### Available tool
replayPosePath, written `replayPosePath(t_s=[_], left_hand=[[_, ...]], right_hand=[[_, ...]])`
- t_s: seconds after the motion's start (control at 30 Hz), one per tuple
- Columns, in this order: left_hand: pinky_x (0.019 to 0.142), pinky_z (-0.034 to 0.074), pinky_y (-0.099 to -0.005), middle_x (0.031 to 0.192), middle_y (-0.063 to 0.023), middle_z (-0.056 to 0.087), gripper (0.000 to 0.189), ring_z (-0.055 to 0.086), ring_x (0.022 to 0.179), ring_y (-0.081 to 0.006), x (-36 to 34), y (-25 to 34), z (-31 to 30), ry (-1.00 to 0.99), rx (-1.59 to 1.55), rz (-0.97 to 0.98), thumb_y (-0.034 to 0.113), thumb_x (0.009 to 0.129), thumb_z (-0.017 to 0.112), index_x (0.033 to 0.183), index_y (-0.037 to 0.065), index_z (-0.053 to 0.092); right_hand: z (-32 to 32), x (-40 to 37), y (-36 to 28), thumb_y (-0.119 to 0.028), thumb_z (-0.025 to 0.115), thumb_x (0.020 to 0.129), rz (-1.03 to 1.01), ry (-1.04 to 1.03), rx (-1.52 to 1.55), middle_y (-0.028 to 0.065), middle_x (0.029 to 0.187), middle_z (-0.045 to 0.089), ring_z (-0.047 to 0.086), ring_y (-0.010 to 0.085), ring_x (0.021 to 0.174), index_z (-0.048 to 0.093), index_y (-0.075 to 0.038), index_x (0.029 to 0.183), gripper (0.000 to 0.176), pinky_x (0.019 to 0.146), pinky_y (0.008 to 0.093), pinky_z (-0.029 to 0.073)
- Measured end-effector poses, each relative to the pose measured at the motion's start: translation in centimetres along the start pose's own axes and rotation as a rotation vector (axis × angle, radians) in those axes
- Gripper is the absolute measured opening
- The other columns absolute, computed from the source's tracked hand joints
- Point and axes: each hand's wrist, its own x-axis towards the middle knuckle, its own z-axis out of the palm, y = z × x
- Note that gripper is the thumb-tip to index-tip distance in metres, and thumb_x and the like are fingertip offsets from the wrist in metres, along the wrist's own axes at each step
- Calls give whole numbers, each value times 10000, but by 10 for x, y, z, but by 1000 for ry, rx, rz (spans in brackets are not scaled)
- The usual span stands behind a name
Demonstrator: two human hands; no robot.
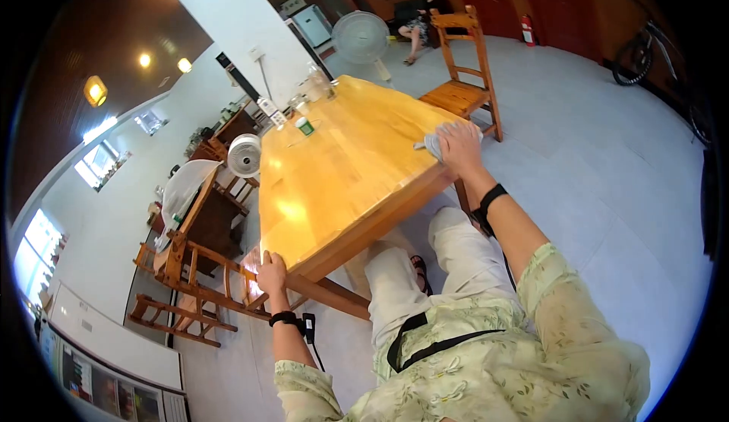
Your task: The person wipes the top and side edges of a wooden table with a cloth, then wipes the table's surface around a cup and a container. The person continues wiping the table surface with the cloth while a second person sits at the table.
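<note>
A wooden table (342,164) with a glossy yellow top stands in front of me, tilted in the view. My left hand (272,274) is closed around its near left corner, fingers on the edge. At the near right corner, my right hand (461,148) presses down on a grey cloth (432,146), its fingers curled over it. Part of the cloth is hidden under the palm. Toward the far end of the tabletop are a green and white cup (304,126), a white power strip (271,113) and several glass containers (315,86).
A wooden chair (461,95) stands beyond the right side. A standing fan (361,38) and a white fan (244,155) are near the table. More chairs (201,293) and a covered table (190,194) lie left. A seated person (425,23) is at the back.
</note>
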Motion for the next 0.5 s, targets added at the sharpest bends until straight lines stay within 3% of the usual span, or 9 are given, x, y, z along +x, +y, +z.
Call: replayPosePath(t_s=[0.27, 0.43, 0.5], left_hand=[[948, 514, -561, 1229, -285, 651, 559, 651, 1101, -469, 0, 3, 3, 8, -41, -22, 512, 987, 352, 1421, 272, 610], [937, 512, -575, 1296, -285, 614, 545, 640, 1129, -447, -9, 9, -8, 40, -54, -68, 495, 970, 406, 1401, 252, 634], [950, 503, -558, 1323, -277, 597, 564, 624, 1165, -432, -3, 1, 5, 93, -47, -2, 502, 960, 422, 1423, 242, 614]], right_hand=[[0, -30, -129, -280, 575, 915, -296, 36, 225, 147, 1133, 707, 608, 316, 1132, 715, -48, 1076, 315, 978, 471, 427], [5, -48, -209, -317, 641, 876, -421, -37, 379, 156, 1120, 701, 626, 326, 1087, 710, -44, 1071, 342, 937, 467, 455], [8, -58, -240, -332, 672, 862, -470, -56, 422, 150, 1155, 695, 623, 328, 1120, 705, -42, 1099, 376, 961, 463, 457]])
